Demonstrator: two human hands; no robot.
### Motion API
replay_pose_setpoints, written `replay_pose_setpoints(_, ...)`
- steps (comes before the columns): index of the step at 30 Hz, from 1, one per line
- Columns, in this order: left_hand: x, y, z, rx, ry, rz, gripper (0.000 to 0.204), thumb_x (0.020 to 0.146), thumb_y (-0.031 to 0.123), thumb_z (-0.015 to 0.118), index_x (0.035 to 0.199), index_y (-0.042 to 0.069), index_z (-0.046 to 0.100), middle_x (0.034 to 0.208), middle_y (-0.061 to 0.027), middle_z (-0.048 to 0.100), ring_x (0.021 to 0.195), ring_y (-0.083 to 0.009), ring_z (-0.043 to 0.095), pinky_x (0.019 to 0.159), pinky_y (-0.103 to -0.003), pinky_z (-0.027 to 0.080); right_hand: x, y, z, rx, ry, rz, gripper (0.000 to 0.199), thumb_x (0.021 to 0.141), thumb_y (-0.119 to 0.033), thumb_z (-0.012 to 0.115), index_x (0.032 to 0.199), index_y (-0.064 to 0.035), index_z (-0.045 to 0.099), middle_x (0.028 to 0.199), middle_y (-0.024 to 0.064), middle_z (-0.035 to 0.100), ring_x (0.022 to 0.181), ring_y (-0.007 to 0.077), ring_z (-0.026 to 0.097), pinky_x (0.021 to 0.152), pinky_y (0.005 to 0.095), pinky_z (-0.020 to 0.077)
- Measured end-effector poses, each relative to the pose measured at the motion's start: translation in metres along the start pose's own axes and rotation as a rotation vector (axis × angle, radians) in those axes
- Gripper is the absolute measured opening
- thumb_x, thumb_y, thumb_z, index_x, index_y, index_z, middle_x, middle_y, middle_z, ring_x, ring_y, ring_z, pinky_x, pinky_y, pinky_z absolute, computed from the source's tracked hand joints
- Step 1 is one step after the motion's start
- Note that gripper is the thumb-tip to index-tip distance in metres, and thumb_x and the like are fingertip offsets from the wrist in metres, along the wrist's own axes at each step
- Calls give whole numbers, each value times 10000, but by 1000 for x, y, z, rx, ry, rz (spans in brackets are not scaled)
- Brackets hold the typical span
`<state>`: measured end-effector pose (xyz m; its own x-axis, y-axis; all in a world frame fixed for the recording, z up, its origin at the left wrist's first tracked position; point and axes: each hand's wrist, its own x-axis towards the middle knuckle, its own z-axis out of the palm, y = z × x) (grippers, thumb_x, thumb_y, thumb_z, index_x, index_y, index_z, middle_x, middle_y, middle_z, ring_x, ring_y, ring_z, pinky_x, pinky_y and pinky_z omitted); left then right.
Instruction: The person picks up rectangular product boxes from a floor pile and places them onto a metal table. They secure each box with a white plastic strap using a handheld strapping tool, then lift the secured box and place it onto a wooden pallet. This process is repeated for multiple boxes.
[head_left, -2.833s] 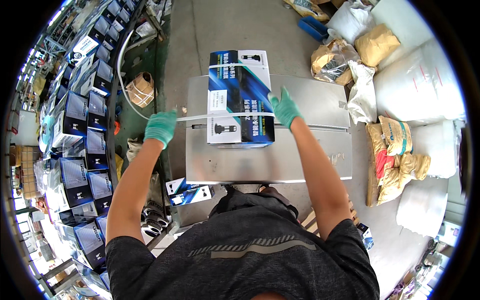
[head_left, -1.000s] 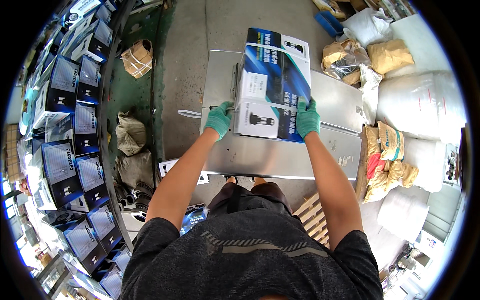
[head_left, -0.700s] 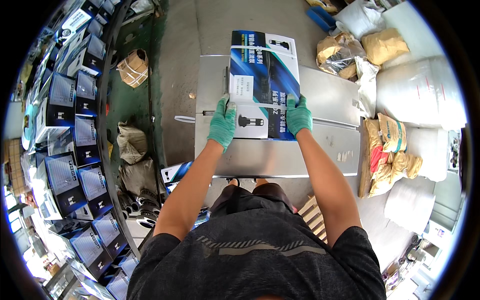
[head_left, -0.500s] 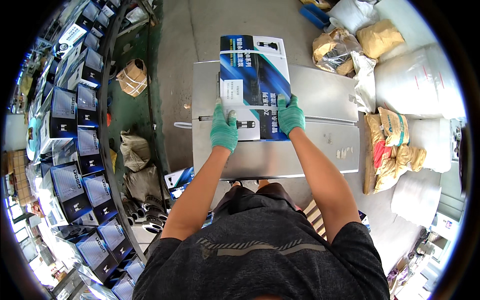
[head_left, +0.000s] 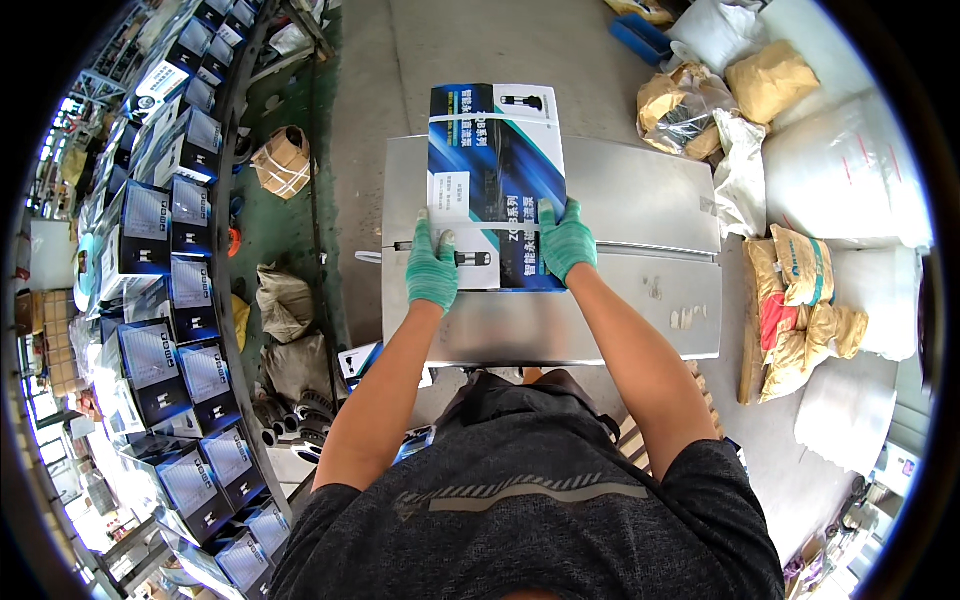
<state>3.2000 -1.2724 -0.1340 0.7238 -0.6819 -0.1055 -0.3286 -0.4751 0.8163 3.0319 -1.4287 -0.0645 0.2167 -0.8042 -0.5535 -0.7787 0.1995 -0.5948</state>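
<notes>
A blue, black and white cardboard box (head_left: 497,180) with white straps across it is on the metal table (head_left: 640,200), toward its left half. My left hand (head_left: 433,266), in a green glove, grips the box's near left edge, thumb on top. On the near right side my right hand (head_left: 568,240), gloved alike, clasps the box with its thumb over the top face. The fingers beneath or along the sides are partly hidden. Whether the box rests flat or is slightly raised I cannot tell.
On the left, a rack holds several rows of similar printed boxes (head_left: 148,350). Cloth sacks (head_left: 285,303) and a strapped brown carton (head_left: 283,162) lie on the floor beside it. Paper sacks (head_left: 800,300) and large wrapped bundles (head_left: 840,160) stand to the right. A blue bin (head_left: 640,38) sits behind.
The box and both hands have shifted a little to the left and nearer over the table. The grip is unchanged. The surroundings have moved slightly right and down in view.
</notes>
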Motion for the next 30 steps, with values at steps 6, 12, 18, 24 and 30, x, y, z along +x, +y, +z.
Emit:
replay_pose_setpoints(6, 4, -4, 9, -51, 51, 10, 564, 1062, 278, 548, 1573, 120, 371, 1363, -207, 615, 1168, -288, 630, 1002, -376, 494, 65, 20, -1, -79, 106, -323, 813, 985, -568, 531, 1597, -134, 219, 1496, 239, 472, 1304, 430, 551, 1078, 490, 462)
replay_pose_setpoints(12, -6, 12, 6, -46, 70, -100, 532, 1053, 272, 555, 1552, 146, 420, 1224, -216, 694, 1055, -327, 699, 914, -408, 534, 135, -64, -26, -474, 179, -724, 842, 984, -594, 534, 1617, -128, 231, 1683, 163, 190, 1504, 419, 291, 1225, 471, 315)
replay_pose_setpoints(18, -15, 14, 10, 87, 201, -18, 476, 1046, 276, 555, 1490, 111, 505, 1072, -254, 719, 944, -366, 726, 832, -431, 557, 218, -95, -20, -608, 340, -738, 749, 980, -651, 457, 1529, -142, 440, 1539, 97, 469, 1475, 448, 327, 1133, 534, 440)
replay_pose_setpoints(24, -15, 2, 3, 126, 283, -14, 459, 1026, 298, 596, 1406, 41, 576, 1107, -246, 725, 938, -302, 734, 825, -402, 558, 193, -78, -66, -590, 167, -576, 611, 975, -589, 533, 1301, -79, 615, 1426, 126, 553, 1308, 370, 539, 1023, 510, 501)
replay_pose_setpoints(30, 31, -10, -7, -54, 45, 158, 221, 944, 197, 728, 1097, 38, 717, 931, -85, 727, 819, -124, 661, 770, -307, 545, 90, 129, -126, -358, 273, -358, 495, 976, -441, 611, 1206, -5, 559, 1241, 231, 592, 1119, 419, 625, 934, 493, 509)
